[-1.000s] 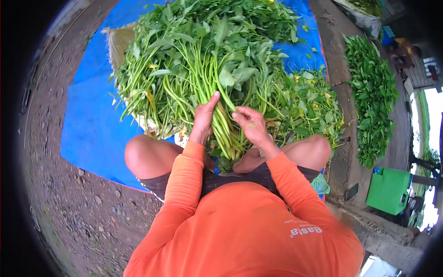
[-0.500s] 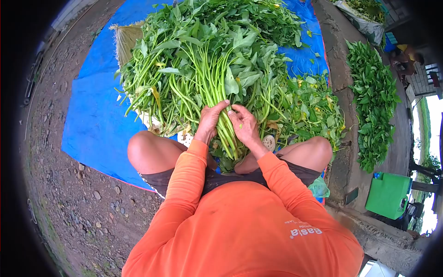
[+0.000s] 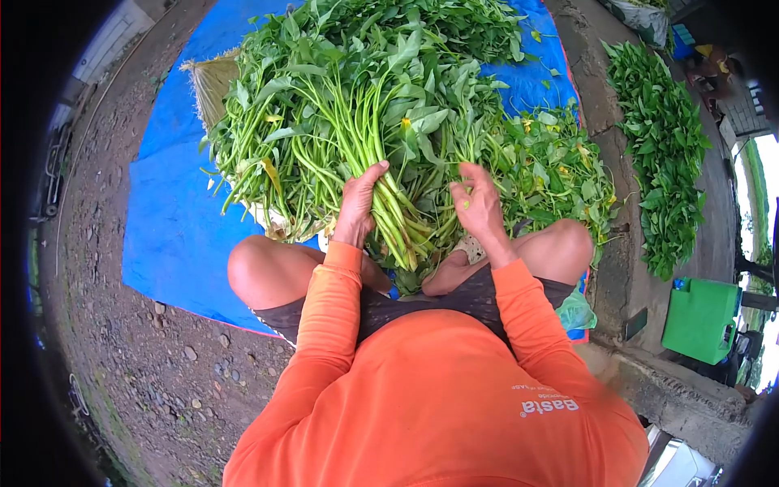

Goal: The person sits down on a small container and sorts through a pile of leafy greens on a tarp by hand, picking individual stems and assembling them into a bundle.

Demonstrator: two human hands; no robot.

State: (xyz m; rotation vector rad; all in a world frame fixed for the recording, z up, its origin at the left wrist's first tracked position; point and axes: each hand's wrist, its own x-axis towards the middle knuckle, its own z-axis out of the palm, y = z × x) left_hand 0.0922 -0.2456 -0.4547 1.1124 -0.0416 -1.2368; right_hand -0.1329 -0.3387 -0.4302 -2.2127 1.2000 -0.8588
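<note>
My left hand is closed around the lower stems of a bunch of water spinach, its leafy tops pointing away from me and its cut ends hanging between my legs. My right hand is apart from the bunch, to its right, fingers half bent and thumb separated from the index finger. A small yellow-green fleck shows by the right thumb. Beneath and beyond both hands spreads a big heap of loose water spinach. Smaller leafy trimmings, some yellow, form a pile right of my right hand.
A blue tarp lies under the heap, with a woven sack at its left. On the concrete to the right are more greens and a green container. Another person is at upper right. Stony ground lies left.
My right hand has left the stems and moved to the right, its fingers loosening. My left hand still grips the bunch, which has tilted slightly leftward at its top.
</note>
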